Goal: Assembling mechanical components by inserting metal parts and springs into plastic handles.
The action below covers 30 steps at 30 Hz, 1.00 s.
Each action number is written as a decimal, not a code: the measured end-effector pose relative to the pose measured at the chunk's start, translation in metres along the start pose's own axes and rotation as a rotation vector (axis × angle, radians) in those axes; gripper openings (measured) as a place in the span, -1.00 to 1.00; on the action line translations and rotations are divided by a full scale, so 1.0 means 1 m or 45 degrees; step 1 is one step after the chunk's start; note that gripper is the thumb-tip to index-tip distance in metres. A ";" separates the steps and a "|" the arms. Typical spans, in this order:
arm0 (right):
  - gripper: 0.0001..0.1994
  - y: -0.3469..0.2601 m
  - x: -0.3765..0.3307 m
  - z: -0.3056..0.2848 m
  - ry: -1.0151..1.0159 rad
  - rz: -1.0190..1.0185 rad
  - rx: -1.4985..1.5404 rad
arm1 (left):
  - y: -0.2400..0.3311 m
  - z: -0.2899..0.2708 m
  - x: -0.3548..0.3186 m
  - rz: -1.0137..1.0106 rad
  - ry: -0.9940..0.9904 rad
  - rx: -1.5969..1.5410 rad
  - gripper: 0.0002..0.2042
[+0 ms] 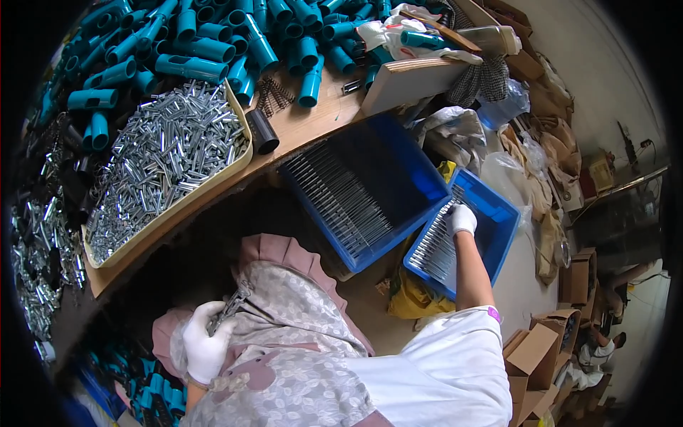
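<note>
My left hand (206,343), in a white glove, is closed around a few slim silvery metal parts (233,304) above the apron on my lap. Their exact kind is hard to make out. To the right, my gloved right hand (462,219) reaches into a small blue crate (504,238). Its fingers are curled at the far end of a row of silvery metal rods (432,254) lined up inside; what they grip is hidden. A larger blue crate (416,160) beside it holds another neat row of similar metal rods (341,199).
On the workbench at left, a cream tray (245,153) is heaped with small metal pins (167,149). Teal plastic tubes (192,67) pile up behind it, near a black cylinder (262,132). Cardboard boxes (533,349) and plastic bags stand at right. Another person (596,350) is far right.
</note>
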State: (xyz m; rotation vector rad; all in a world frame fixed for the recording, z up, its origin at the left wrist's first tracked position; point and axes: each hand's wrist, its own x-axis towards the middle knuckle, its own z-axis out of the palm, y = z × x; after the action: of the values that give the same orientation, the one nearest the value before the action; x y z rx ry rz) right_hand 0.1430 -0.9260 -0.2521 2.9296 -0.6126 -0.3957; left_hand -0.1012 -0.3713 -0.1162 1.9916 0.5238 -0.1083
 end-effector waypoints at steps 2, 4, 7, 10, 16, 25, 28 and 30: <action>-0.77 -0.006 0.000 -0.002 0.001 -0.006 -0.053 | 0.006 0.002 0.001 0.001 -0.011 0.020 -0.70; -0.76 -0.013 -0.004 -0.007 -0.026 0.017 -0.080 | 0.007 0.002 0.002 0.025 -0.012 0.032 -0.70; -0.73 -0.011 -0.003 -0.006 -0.041 0.070 0.006 | 0.007 0.001 0.005 0.108 -0.004 0.051 -0.70; -0.68 0.001 0.011 0.005 -0.090 0.049 0.024 | -0.003 -0.002 0.004 0.225 0.036 0.031 -0.70; -0.69 0.031 0.022 0.003 -0.016 0.116 0.052 | -0.015 -0.014 -0.002 0.345 0.147 0.040 -0.72; -0.81 -0.125 -0.164 -0.151 0.039 -0.580 2.350 | -0.026 -0.030 -0.002 0.361 0.122 0.047 -0.65; -0.82 -0.238 -0.278 -0.147 -0.628 -0.742 2.339 | -0.023 -0.041 -0.006 0.426 0.120 0.001 -0.59; -0.83 -0.287 -0.320 -0.130 -1.312 -0.953 2.360 | -0.023 -0.047 -0.015 0.426 0.207 -0.191 -0.58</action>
State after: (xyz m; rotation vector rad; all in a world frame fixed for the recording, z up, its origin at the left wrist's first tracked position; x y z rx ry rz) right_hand 0.0045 -0.5258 -0.1041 4.1174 0.7076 -2.8414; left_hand -0.1313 -0.3263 -0.1085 1.9215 0.2846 0.2937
